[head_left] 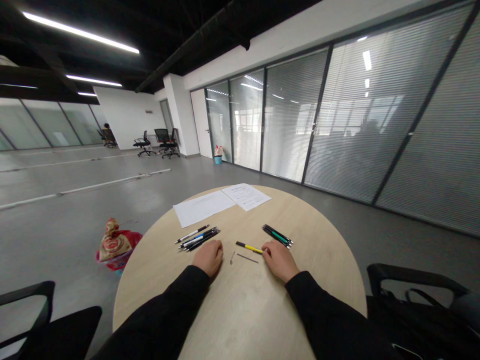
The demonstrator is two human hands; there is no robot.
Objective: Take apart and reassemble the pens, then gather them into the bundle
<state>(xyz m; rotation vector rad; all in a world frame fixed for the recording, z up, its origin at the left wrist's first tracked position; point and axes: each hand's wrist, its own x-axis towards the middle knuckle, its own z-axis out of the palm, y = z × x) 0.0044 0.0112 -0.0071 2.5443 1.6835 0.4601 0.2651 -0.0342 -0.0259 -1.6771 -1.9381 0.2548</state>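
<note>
Both black-sleeved forearms reach forward onto a round wooden table [243, 320]. The left hand [208, 257] rests palm down, loosely closed and empty, just beside a bunch of pens [197, 238]. The right hand [279, 260] curls against the end of a yellow-and-black pen [249, 247], though whether it grips cannot be told. A thin pen refill [247, 258] lies between the hands. Farther on lie a second bunch of pens [277, 236] and two sheets of paper [221, 202].

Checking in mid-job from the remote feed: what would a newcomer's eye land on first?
First, the round wooden table in the centre, where the right hand touches a yellow-and-black pen. Behind, a glass wall with blinds fills the right side; a red bag sits on the floor at left.
</note>
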